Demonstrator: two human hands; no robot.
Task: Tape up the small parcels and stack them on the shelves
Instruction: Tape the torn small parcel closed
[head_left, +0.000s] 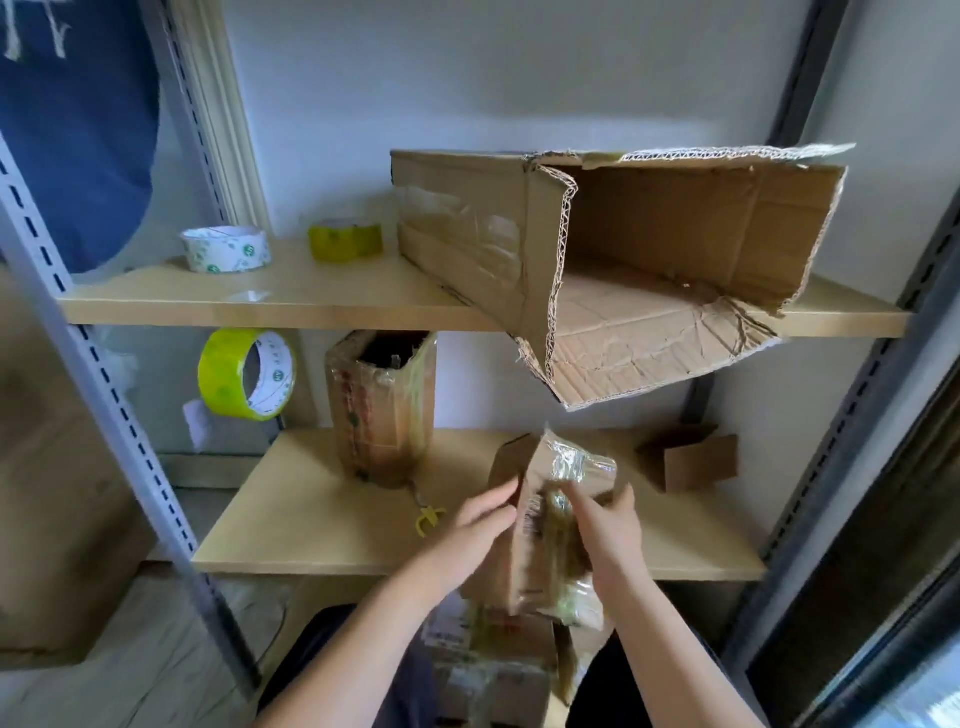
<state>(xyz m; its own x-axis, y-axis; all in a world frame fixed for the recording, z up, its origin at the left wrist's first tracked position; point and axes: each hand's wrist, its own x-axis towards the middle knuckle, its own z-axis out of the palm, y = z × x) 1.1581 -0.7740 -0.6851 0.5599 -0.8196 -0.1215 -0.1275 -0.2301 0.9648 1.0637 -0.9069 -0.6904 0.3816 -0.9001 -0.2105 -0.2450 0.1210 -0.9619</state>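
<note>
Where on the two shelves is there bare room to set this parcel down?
Lower shelf: bare left front, and between the hands and small open box. Upper shelf: bare in front of the tape rolls; its right half is filled by the big torn box.

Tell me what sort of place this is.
Probably a small storeroom or home packing corner: a slotted metal shelf rack, tape rolls and used cardboard boxes, with both hands on a small parcel.
</note>
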